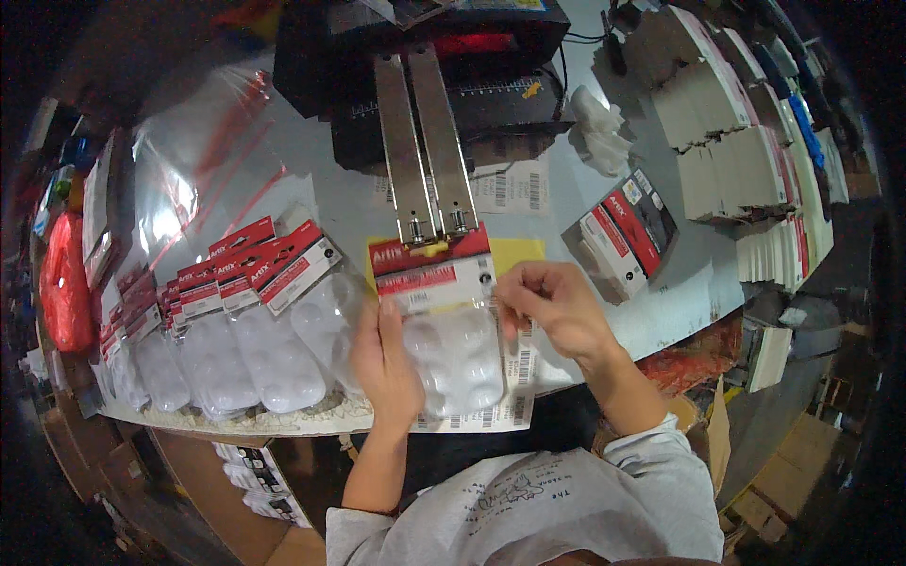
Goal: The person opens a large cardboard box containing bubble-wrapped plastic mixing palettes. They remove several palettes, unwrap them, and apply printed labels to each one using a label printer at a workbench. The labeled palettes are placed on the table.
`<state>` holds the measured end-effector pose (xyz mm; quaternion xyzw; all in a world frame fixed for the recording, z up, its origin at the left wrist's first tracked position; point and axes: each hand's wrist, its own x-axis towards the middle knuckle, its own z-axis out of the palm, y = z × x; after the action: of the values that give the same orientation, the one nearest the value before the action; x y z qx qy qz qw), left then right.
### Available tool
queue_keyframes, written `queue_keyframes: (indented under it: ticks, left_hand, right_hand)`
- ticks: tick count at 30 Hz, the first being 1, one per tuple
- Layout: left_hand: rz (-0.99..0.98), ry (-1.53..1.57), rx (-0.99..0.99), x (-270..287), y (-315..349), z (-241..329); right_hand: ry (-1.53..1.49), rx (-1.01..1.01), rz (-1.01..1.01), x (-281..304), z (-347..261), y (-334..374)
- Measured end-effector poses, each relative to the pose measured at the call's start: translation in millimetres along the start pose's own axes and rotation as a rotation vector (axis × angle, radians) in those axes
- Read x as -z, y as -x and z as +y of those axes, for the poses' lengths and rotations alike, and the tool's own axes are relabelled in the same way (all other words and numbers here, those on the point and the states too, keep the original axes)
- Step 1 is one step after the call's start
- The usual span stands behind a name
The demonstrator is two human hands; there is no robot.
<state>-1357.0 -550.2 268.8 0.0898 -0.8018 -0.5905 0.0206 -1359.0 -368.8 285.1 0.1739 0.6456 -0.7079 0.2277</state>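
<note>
A white plastic paint palette (pixel 451 363) with round wells lies in front of me in a clear bag, topped by a red and white header card (pixel 429 275). My left hand (pixel 387 368) is closed on the palette's left edge, thumb on top. At the card's right edge my right hand (pixel 552 302) pinches with curled fingers; its grip is partly hidden. The card's top edge sits at the tips of two long metal arms (pixel 420 141) that reach out from a black machine (pixel 349 113). Beneath the card a yellow sheet (pixel 519 255) shows.
Several carded palettes (pixel 274 358) overlap on the left, beside clear bags (pixel 198 151) with red edges. To the right lie a stack of header cards (pixel 618 236), crumpled clear plastic (pixel 601 132) and tall card stacks (pixel 736 141). Below the table's front edge stands an open cardboard box (pixel 212 491).
</note>
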Motion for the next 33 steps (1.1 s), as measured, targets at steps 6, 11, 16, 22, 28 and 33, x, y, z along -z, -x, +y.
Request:
queue_keyframes:
  ticks: [6,11,16,22,28,33]
  left_hand:
    - [0.005,0.084,0.011,-11,-40,-16]
    - [0.074,0.011,0.034,-18,-37,-19]
    - [-0.036,-0.243,0.194,33,-15,-10]
    - [0.355,-0.853,-0.260,81,-23,-7]
    - [-0.220,-1.141,-0.539,67,-18,-48]
    - [-0.200,-1.015,-0.601,127,-39,-74]
  right_hand:
    - [-0.250,0.134,0.168,-9,5,-34]
    - [-0.274,0.150,0.184,-2,16,-37]
    - [0.118,0.093,0.133,-7,12,-7]
    - [0.538,0.326,0.026,-51,25,23]
    - [0.893,0.697,0.011,-79,52,24]
    - [0.910,0.546,0.304,-7,52,78]
